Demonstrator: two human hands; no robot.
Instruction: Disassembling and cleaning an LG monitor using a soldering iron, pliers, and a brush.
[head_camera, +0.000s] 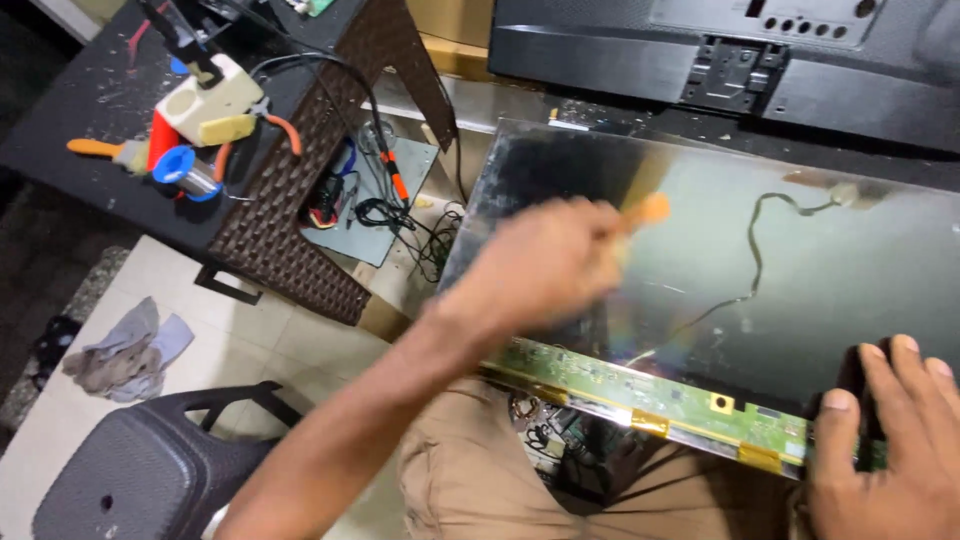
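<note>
Head view: left hand (545, 262) closed around orange-handled tool (650, 210), blurred, above display panel (800, 270). Right hand (895, 440) open, flat on panel's near edge beside green circuit strip (650, 395). Panel's long axis spans both hands, running left-right.

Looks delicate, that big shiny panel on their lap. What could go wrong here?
The left hand sweeps an orange-tipped tool over the glossy panel; it could scratch it. The panel overhangs the lap, steadied only by the right hand at the green circuit strip, so it might slip or flex.
</note>
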